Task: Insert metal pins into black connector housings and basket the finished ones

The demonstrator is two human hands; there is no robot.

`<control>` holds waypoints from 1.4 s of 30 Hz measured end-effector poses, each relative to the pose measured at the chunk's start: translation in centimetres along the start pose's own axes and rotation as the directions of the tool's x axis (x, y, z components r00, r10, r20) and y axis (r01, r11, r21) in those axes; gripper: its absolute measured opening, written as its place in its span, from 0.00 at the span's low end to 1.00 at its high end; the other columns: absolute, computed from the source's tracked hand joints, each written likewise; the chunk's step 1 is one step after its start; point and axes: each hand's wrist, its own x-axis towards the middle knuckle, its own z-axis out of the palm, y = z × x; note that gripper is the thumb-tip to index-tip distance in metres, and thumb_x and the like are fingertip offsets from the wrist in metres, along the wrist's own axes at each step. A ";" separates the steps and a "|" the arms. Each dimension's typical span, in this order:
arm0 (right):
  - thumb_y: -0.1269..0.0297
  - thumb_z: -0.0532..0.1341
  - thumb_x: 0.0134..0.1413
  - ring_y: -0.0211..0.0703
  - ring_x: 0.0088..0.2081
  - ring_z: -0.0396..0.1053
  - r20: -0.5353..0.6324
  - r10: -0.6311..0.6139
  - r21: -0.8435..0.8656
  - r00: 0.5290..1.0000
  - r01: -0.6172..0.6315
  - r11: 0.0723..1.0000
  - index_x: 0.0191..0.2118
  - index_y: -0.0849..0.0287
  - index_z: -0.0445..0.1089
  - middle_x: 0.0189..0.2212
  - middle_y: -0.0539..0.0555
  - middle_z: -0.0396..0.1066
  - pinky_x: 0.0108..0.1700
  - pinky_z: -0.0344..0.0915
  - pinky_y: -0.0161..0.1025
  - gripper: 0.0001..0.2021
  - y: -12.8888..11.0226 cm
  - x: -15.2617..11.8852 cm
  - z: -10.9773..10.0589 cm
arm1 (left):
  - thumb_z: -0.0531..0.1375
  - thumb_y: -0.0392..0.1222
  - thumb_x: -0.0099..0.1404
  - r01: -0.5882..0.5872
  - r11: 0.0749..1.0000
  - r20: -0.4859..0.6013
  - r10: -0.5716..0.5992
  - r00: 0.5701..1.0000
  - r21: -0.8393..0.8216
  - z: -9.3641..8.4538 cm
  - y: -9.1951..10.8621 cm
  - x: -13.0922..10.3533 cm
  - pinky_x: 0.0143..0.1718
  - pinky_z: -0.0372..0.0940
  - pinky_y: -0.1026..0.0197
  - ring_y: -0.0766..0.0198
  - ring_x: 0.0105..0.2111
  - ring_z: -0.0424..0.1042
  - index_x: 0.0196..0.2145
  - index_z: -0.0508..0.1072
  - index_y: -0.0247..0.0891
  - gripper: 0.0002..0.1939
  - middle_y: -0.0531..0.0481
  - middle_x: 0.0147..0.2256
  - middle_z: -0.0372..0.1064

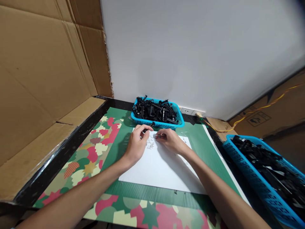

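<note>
My left hand (139,141) is closed over the top edge of a white sheet (159,170), its fingers curled round something dark and too small to make out. Just to its right, my right hand (169,139) pinches a thin, shiny item (157,136) whose nature is unclear. Between and below the hands, a pile of small thin metal pieces (150,143) lies on the sheet. Right behind the hands stands a blue basket (158,123) heaped with black plastic parts (154,110).
A second blue basket (256,183) of black parts stands at the right. Cardboard (43,63) rises on the left, and a cardboard box (269,111) is at the right with a yellow-red cable (238,122). A patterned green mat (124,194) covers the table.
</note>
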 end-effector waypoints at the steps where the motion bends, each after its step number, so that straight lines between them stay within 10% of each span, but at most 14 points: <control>1: 0.72 0.64 0.60 0.45 0.37 0.76 0.012 -0.007 0.001 1.000 0.007 1.000 0.41 0.60 0.81 0.39 0.56 0.82 0.40 0.66 0.38 0.07 0.0 -0.1 -0.2 | 0.56 0.36 0.73 0.004 1.000 0.003 -0.004 1.000 0.001 0.1 0.0 -0.1 0.37 0.63 0.60 0.62 0.34 0.68 0.41 0.80 0.40 0.11 0.50 0.40 0.71; 15: 0.67 0.64 0.67 0.46 0.37 0.72 -0.027 -0.081 -0.225 0.996 0.073 0.972 0.45 0.55 0.83 0.36 0.55 0.76 0.38 0.62 0.39 0.09 -0.6 -3.6 -1.5 | 0.56 0.38 0.74 0.036 0.999 0.050 -0.035 0.998 -0.015 0.3 -0.1 -0.3 0.32 0.58 0.61 0.64 0.32 0.66 0.43 0.79 0.40 0.11 0.50 0.40 0.69; 27: 0.81 0.59 0.64 0.47 0.36 0.68 0.198 -0.318 -0.669 0.927 0.365 0.647 0.36 0.62 0.75 0.35 0.59 0.74 0.36 0.59 0.43 0.10 -1.1 -4.1 -0.4 | 0.57 0.38 0.72 0.043 0.999 0.065 -0.041 0.997 -0.032 0.5 -0.9 -0.1 0.30 0.58 0.61 0.65 0.30 0.65 0.44 0.79 0.41 0.10 0.51 0.39 0.68; 42: 0.67 0.62 0.64 0.41 0.27 0.67 -0.103 -0.041 -0.259 0.994 0.013 0.966 0.40 0.55 0.82 0.31 0.53 0.77 0.31 0.59 0.39 0.09 0.1 -4.2 -4.3 | 0.58 0.35 0.70 0.023 1.000 0.123 -0.025 0.992 0.015 1.2 -0.5 -0.4 0.34 0.63 0.62 0.66 0.30 0.66 0.43 0.81 0.42 0.11 0.50 0.40 0.69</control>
